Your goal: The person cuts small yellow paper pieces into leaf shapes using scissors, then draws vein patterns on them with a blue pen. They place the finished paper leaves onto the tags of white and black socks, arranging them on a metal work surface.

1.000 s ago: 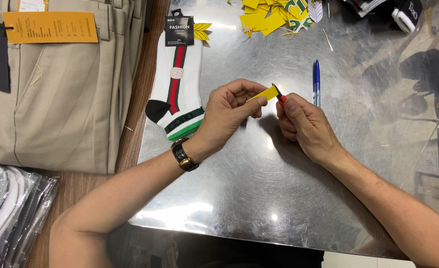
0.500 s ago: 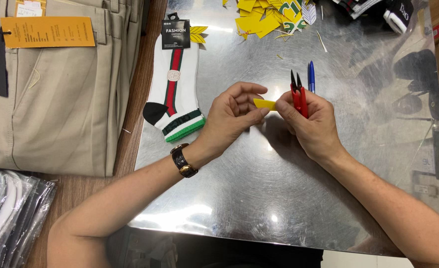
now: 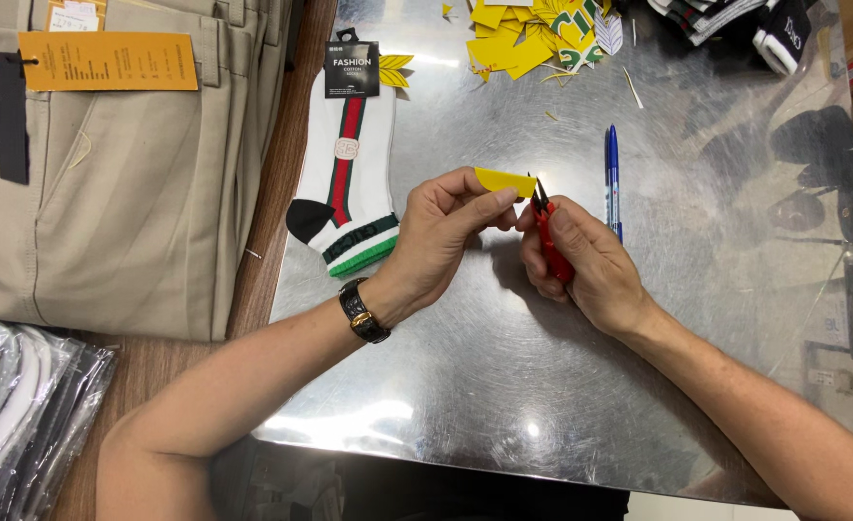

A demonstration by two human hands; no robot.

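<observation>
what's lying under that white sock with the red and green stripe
The white sock with the red and green stripe lies flat on the shiny metal sheet, its left edge by the wooden table. Whatever is directly beneath it is covered.

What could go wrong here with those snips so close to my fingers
The red snips in the right hand meet the yellow tag right beside the left hand fingertips, so a slip might nick them. The small tag could also twist in the pinch, giving a crooked cut.
</observation>
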